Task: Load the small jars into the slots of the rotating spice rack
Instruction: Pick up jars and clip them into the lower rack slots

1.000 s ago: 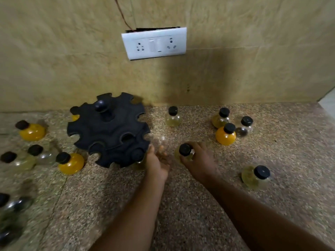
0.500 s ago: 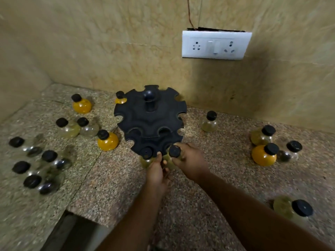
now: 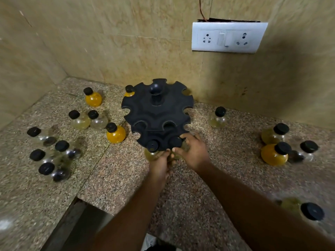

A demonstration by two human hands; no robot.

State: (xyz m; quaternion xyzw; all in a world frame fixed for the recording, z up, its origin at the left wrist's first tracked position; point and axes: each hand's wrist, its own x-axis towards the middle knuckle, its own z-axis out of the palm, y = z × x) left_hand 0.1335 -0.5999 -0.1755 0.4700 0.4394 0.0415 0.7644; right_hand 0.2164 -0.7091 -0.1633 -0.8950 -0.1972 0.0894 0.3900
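Granite countertop [image 3: 235, 156], left end: loose black-capped round glass jars [image 3: 79, 121]. Back edge: black 2-tier plastic spice rack [image 3: 156, 113], 2 near slots filled. Left hand [image 3: 160, 164]: grip unclear. Right hand [image 3: 194, 153] clasps the second slotted jar [image 3: 175, 141]. Right end: 5 loose jars [image 3: 274, 154]. Loading barely begun.

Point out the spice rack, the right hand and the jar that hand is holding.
spice rack [image 3: 155, 115]: head view, on the top disc, just below the knob.
right hand [image 3: 194, 153]: head view, on the back of the hand.
jar [image 3: 175, 141]: head view, on its black cap at the rack's near edge.
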